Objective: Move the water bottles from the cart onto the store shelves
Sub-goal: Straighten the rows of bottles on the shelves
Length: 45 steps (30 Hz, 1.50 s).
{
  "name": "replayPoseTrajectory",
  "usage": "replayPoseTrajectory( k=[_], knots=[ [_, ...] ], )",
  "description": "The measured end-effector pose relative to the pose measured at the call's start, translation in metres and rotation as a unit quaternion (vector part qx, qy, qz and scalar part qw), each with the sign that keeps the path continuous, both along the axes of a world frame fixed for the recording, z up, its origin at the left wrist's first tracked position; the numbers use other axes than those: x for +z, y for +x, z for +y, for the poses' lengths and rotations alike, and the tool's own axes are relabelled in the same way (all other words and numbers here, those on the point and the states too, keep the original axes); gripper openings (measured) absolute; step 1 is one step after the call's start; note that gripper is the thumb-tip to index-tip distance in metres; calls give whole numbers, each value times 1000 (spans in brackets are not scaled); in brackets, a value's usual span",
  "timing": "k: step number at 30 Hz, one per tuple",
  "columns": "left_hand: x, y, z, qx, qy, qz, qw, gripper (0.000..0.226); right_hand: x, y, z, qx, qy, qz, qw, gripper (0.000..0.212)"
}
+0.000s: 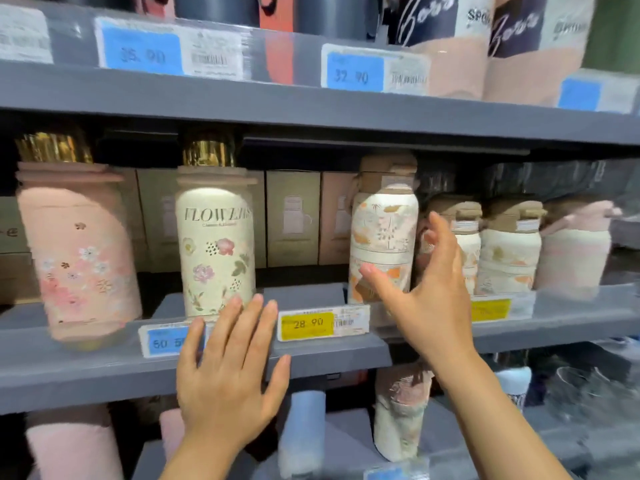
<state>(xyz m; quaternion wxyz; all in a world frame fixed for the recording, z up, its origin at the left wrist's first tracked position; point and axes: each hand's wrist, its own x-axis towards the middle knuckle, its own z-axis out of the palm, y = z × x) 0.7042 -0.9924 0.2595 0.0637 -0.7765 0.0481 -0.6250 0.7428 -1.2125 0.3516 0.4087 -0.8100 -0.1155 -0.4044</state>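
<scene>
A cream patterned water bottle with a tan cap [382,233] stands upright on the grey middle shelf [325,355]. My right hand [420,292] is open just right of it, fingers spread, thumb near its lower side, not gripping. My left hand [230,372] is open, palm flat in front of the shelf edge, below a cream "FLOWERS" bottle with a gold cap [214,237]. A pink floral bottle [78,251] stands at the left. Two similar cream bottles [509,247] stand to the right. The cart is out of view.
Boxes [292,220] line the back of the middle shelf. Price tags, one yellow reading 28.90 [311,323], hang on the shelf lip. The upper shelf [311,102] holds dark and pink bottles; the lower shelf holds more bottles [398,417].
</scene>
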Motion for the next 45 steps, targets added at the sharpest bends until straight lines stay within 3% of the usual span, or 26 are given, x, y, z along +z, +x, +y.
replayPoseTrajectory(
  k=[7,15,22,28,30,33,37,41,45],
  knots=[
    [-1,2,-2,22,5,-13,1000,48,19,20,3,43,-40,77,995,120],
    [-1,1,-4,43,3,-18,999,47,25,37,0,187,14,127,974,106],
    [-1,3,-6,55,0,-11,998,48,28,34,21,245,-13,120,962,107],
    [-1,1,-5,59,0,2,998,49,25,39,21,278,9,150,949,78],
    [0,1,-5,61,-3,2,998,49,24,41,15,303,25,162,939,77],
    [1,0,-6,60,-1,-1,998,49,23,39,11,322,32,184,928,83],
    [0,0,-6,62,0,-5,998,49,21,31,19,211,-39,139,967,129],
    [-1,0,-6,62,0,-1,998,49,19,31,22,177,-64,112,976,130],
    [-1,1,-5,65,2,-3,998,49,21,42,5,317,25,188,930,117]
  ],
)
